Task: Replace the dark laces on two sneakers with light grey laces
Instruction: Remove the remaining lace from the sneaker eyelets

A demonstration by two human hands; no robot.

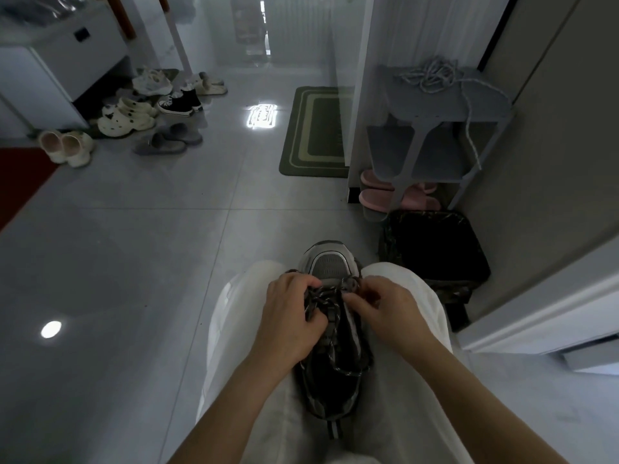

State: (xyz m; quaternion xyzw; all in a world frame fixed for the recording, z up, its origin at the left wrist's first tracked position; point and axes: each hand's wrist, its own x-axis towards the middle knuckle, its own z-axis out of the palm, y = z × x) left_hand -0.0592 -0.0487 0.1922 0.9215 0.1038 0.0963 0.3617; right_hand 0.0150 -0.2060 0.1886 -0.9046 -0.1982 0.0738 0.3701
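On our lap, left hand (291, 318) and right hand (385, 308) pinched the dark lace (322, 294) of the sneaker (330, 259); we judged loosening crossings first best.

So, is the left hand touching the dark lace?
Touching. The head view shows the left hand gripping the dark lace at its crossings on the sneaker, with no gap between them.

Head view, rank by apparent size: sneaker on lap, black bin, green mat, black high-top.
1. sneaker on lap: nearest the camera, so inflated; partly under the hands
2. black bin: close to the sneaker, order of the top two is unsure
3. green mat: right edge hidden
4. black high-top
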